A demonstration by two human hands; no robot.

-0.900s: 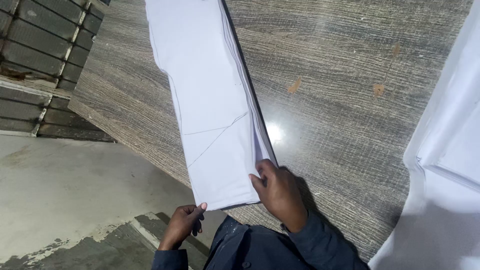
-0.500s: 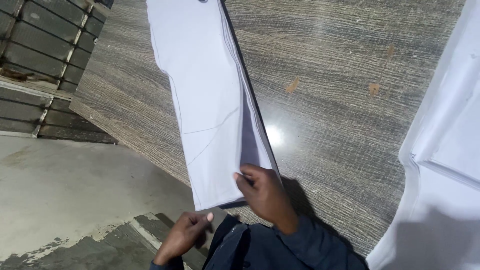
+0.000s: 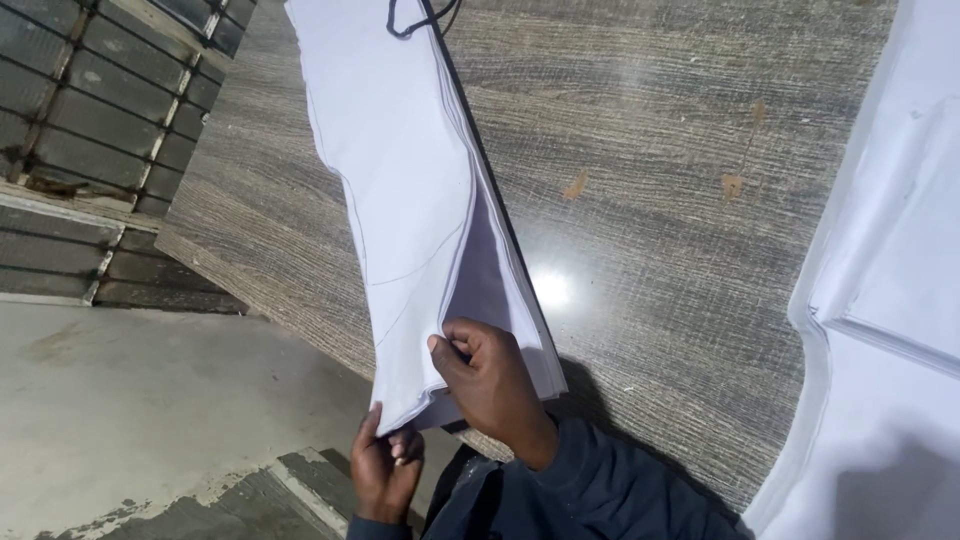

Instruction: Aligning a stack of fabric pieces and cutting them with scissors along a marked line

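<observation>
1. Grey wood-grain table (image 3: pixel 680 200) fills most of the view; a bright glare spot and a few small orange-brown marks lie on its surface. Beyond its left edge are a bare concrete floor (image 3: pixel 130 410) and, at upper left, a wall of dark grey blocks (image 3: pixel 90 120).

2. Stack of white fabric pieces (image 3: pixel 400 190), long and narrow, runs from the far edge of the table to its near edge, where its end overhangs slightly. A thin drawn line curves across the top layer. A dark layer shows along the stack's right edge, and a black cord (image 3: pixel 420 15) lies on the stack at the far edge.

3. Right hand (image 3: pixel 490 385), in a dark blue sleeve, is at the near end of the stack. Its fingers are curled and tucked between layers, with the upper layers lifted off the lower ones; the thumb presses on the fabric from the side.

4. Left hand (image 3: pixel 385 470) sits just off the near edge of the table, below the overhanging corner. Its fingers are narrowly closed, pinching the bottom corner of the upper layers.

5. More white fabric (image 3: pixel 890 330), spread in a broad sheet with a folded piece on top, covers the right edge of the table, well apart from the stack.
</observation>
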